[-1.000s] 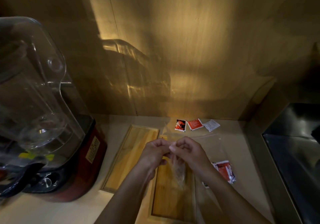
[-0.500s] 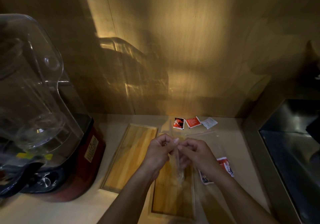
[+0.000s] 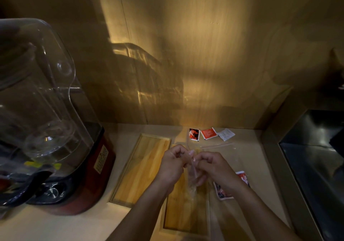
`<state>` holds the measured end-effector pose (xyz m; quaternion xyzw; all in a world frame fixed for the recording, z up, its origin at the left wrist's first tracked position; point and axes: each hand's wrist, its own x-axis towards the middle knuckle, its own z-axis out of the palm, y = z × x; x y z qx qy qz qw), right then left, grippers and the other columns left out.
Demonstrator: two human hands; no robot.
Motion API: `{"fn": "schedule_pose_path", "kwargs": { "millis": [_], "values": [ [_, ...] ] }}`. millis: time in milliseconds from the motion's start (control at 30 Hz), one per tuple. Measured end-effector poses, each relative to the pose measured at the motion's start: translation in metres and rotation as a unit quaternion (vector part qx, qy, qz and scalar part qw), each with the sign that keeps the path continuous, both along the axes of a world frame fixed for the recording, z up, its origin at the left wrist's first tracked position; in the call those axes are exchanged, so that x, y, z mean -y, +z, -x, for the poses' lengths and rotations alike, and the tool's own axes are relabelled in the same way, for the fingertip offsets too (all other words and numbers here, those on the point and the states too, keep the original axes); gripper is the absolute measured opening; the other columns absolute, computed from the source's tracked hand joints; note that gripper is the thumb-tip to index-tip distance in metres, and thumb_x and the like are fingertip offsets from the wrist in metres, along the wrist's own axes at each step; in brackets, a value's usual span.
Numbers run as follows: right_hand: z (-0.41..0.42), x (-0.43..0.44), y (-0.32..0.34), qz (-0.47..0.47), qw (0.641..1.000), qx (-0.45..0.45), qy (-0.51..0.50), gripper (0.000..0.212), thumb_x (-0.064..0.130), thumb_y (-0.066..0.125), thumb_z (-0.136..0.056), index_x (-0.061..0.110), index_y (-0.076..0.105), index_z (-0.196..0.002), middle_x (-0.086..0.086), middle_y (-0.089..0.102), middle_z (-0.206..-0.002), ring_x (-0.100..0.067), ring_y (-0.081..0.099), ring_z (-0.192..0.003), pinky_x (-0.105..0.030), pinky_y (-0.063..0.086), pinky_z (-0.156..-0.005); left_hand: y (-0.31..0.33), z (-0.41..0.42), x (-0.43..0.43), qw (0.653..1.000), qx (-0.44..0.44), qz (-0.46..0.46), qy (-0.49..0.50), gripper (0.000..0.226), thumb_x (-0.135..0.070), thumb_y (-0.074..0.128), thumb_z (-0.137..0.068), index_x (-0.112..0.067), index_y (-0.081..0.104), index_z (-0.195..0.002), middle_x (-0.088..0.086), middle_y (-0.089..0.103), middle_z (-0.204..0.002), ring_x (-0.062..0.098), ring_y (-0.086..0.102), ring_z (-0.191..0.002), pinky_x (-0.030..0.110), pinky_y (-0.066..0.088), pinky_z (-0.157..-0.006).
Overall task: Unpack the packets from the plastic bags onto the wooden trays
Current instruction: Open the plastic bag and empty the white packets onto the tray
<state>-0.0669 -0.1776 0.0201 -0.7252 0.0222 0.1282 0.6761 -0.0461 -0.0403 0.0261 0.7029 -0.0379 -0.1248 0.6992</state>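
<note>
The clear plastic bag (image 3: 193, 173) hangs above the near wooden tray (image 3: 186, 212), its mouth pinched between both hands. To open it well, the person should pull the two lips apart evenly, keeping the bag over the tray. The left hand (image 3: 173, 163) and right hand (image 3: 212, 166) meet knuckle to knuckle, fingers curled and pressed on the film. Loose packets (image 3: 209, 133) lie at the worktop's back edge.

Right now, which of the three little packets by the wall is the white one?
The white packet is the rightmost in the row, beside the plain orange packet; the black-and-orange packet is at the left end.
</note>
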Motion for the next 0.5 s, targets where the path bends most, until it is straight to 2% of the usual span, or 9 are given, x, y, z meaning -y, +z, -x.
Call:
{"fn": "schedule_pose_path", "kwargs": {
  "millis": [100, 233, 333, 400, 500],
  "values": [
    [-0.001, 0.004, 0.003, 0.002, 0.999, -0.035, 0.027, 0.024, 0.001, 0.053, -0.082, 0.01, 0.062, -0.062, -0.003, 0.064, -0.048, -0.018, 0.062, -0.041, -0.024, 0.051, -0.038, -0.001, 0.001, 0.003, 0.999, 0.018, -0.013, 0.03, 0.018, -0.009, 0.06, -0.087, -0.004, 0.054, -0.071, 0.007, 0.044, -0.064, 0.005, 0.04, -0.053, 0.013, 0.036, -0.048],
    [-0.002, 0.006, 0.004, 0.081, 0.994, -0.05, 0.059, 0.025, 0.001, 0.052, -0.078, 0.013, 0.059, -0.058, -0.004, 0.063, -0.045, -0.017, 0.059, -0.037, -0.021, 0.046, -0.037, -0.004, 0.003, 0.006, 0.996, -0.008, -0.084, 0.025, 0.024, -0.024, 0.059, -0.089, -0.009, 0.052, -0.072, 0.011, 0.047, -0.068, 0.02, 0.043, -0.064, 0.032, 0.038, -0.06],
    [-0.004, 0.005, -0.002, 0.134, 0.99, -0.023, 0.031, 0.03, -0.002, 0.048, -0.081, 0.019, 0.057, -0.063, -0.001, 0.061, -0.043, -0.014, 0.056, -0.036, -0.021, 0.043, -0.035, -0.007, 0.006, 0.002, 0.981, -0.064, -0.168, -0.067, 0.026, -0.038, 0.057, -0.087, -0.016, 0.055, -0.073, -0.001, 0.051, -0.059, 0.008, 0.047, -0.051, 0.018, 0.036, -0.044],
    [-0.003, 0.004, -0.004, 0.143, 0.989, -0.011, 0.038, 0.025, 0.003, 0.051, -0.086, 0.018, 0.057, -0.067, -0.001, 0.061, -0.047, -0.014, 0.056, -0.038, -0.021, 0.043, -0.037, -0.007, 0.008, -0.001, 0.982, -0.083, -0.147, -0.088, 0.025, -0.027, 0.052, -0.091, -0.017, 0.054, -0.069, -0.004, 0.051, -0.056, 0.0, 0.044, -0.04, 0.012, 0.033, -0.037],
    [-0.002, 0.005, -0.006, 0.15, 0.988, -0.012, 0.042, 0.021, 0.009, 0.054, -0.087, 0.015, 0.057, -0.067, 0.0, 0.06, -0.046, -0.013, 0.055, -0.038, -0.023, 0.044, -0.039, -0.008, 0.008, -0.004, 0.987, -0.071, -0.117, -0.087, 0.029, -0.013, 0.047, -0.094, -0.016, 0.052, -0.065, -0.002, 0.051, -0.057, -0.001, 0.046, -0.042, 0.012, 0.037, -0.042]
  ]
}}
